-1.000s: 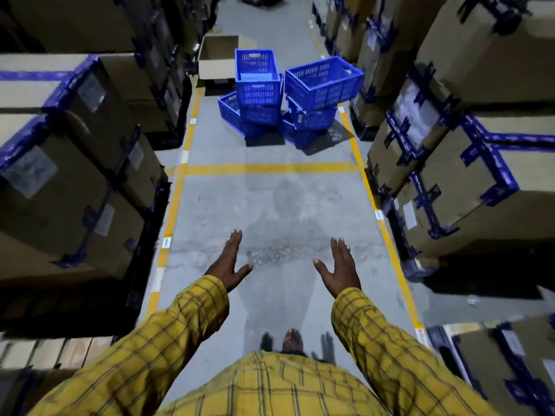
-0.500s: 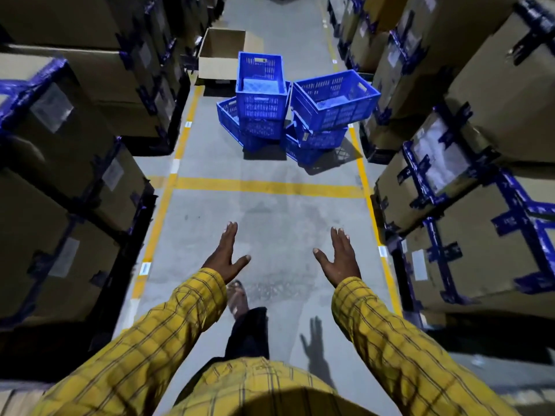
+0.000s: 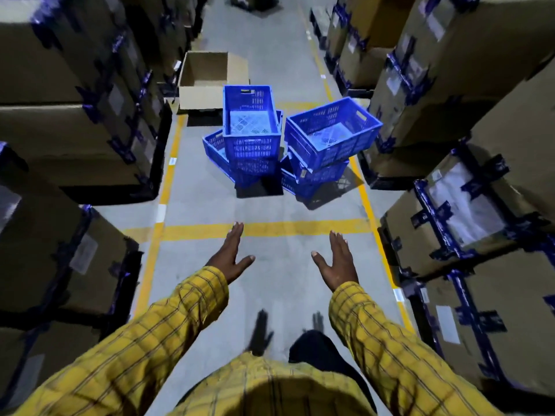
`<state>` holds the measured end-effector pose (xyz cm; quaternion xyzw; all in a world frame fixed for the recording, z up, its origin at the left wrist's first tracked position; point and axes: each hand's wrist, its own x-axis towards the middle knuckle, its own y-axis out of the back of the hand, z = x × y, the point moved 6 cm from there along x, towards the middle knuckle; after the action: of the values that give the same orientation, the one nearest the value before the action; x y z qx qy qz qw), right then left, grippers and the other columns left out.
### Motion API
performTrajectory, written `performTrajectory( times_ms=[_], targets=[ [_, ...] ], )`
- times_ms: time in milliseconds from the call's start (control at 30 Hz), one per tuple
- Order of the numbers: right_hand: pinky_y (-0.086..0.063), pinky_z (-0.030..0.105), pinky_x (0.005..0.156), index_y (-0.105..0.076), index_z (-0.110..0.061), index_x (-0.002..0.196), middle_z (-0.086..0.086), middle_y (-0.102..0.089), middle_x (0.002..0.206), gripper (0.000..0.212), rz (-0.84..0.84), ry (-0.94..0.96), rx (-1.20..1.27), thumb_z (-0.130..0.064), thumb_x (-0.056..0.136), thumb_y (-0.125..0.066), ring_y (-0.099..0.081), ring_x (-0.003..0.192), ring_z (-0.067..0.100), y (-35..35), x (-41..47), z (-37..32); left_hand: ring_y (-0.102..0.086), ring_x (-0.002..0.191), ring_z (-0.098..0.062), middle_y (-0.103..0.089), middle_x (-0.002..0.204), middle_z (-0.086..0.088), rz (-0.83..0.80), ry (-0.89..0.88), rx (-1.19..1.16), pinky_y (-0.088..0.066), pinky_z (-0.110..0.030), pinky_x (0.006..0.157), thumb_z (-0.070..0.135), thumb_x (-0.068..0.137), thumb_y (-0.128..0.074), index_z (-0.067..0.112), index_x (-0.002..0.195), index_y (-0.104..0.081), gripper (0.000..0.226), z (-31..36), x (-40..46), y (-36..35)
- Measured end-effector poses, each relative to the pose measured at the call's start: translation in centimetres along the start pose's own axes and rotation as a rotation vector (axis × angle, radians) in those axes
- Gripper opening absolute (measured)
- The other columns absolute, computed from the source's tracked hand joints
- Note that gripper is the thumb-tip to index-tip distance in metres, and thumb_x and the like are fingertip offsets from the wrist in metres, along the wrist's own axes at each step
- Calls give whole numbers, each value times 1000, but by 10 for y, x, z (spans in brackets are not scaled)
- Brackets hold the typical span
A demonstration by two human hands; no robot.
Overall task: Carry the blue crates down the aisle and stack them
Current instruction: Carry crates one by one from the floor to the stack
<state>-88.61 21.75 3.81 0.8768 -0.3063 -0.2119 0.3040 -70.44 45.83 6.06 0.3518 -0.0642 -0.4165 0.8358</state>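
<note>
Blue crates (image 3: 300,142) nearer now, perhaps five; left hand (image 3: 229,259) and right hand (image 3: 338,262) both spread, empty.

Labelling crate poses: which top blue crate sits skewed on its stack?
The right-hand top crate: it is turned at an angle and overhangs the crates beneath it. The left top crate sits squarer, end-on to the camera.

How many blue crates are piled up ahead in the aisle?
5 show, maybe more hidden. Left pile: top crate over a skewed lower crate. Right pile: tilted top crate, a middle crate beneath it, and a bottom crate on the floor.
</note>
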Motion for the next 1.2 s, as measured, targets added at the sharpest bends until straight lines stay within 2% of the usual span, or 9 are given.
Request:
performTrajectory(
  times_ms=[200, 367, 500, 700, 833, 1000, 1067, 1133, 1200],
  targets=[
    [-15, 42, 122, -19, -28, 156, -8, -6, 165, 78, 34, 11, 38, -47, 92, -61, -1, 152, 14, 0, 116, -23, 5, 149, -13, 5, 163, 7, 2, -34, 25, -13, -35, 122, 36, 94, -59, 24, 157, -1, 87, 0, 117, 26],
    [-15, 39, 122, -21, -25, 156, -3, -10, 165, 79, 43, 66, 38, -41, 92, -64, -6, 152, 19, 10, 241, -42, 4, 147, -10, 4, 164, 2, 79, -25, 21, -5, -23, 118, 31, 95, -60, 17, 157, -3, 85, 7, 225, 45],
    [-18, 39, 122, -22, -23, 156, 1, -11, 164, 80, 32, 98, 35, -39, 90, -66, -10, 152, 20, 17, 338, -65, 4, 146, -8, 5, 163, 4, 96, 10, 27, -9, -27, 120, 28, 96, -60, 19, 157, -2, 84, 11, 304, 62],
    [-14, 41, 123, -24, -18, 155, 5, -15, 164, 81, -32, 168, -15, -43, 90, -65, -10, 152, 22, 16, 460, -108, 1, 145, -5, 1, 161, 8, 186, 47, 28, -8, -19, 114, 29, 97, -59, 17, 157, 0, 85, 20, 409, 110],
    [-13, 38, 123, -22, -21, 156, 3, -13, 164, 80, -84, 196, -53, -44, 91, -63, -11, 151, 19, 6, 519, -140, -2, 148, -8, 1, 164, 0, 202, 120, -15, -11, -20, 116, 28, 95, -60, 16, 157, 1, 88, 7, 456, 123],
    [-11, 37, 123, -21, -22, 156, 2, -13, 164, 81, -123, 235, -74, -46, 91, -63, -9, 152, 18, -29, 610, -178, -8, 151, -17, -3, 165, -4, 209, 169, -61, -18, -33, 122, 25, 94, -62, 15, 157, -3, 87, -26, 534, 154],
    [-10, 35, 123, -23, -20, 155, 3, -14, 164, 81, -130, 227, -64, -43, 90, -64, -10, 152, 18, -47, 646, -195, -6, 151, -18, -2, 165, -5, 202, 174, -56, -15, -30, 121, 23, 95, -61, 13, 157, -4, 85, -43, 571, 172],
    [-13, 39, 123, -26, -17, 155, 6, -16, 163, 81, -134, 236, -66, -44, 88, -65, -12, 151, 21, -68, 684, -213, -4, 151, -17, 1, 164, -3, 187, 181, -62, -13, -24, 118, 22, 96, -60, 14, 156, -1, 84, -59, 608, 192],
    [-15, 41, 122, -27, -16, 154, 7, -18, 163, 82, -145, 237, -73, -43, 87, -65, -13, 151, 22, -86, 718, -230, -6, 151, -19, -1, 164, -5, 173, 181, -76, -14, -29, 120, 21, 96, -60, 13, 156, -2, 85, -76, 642, 212]
  ],
)
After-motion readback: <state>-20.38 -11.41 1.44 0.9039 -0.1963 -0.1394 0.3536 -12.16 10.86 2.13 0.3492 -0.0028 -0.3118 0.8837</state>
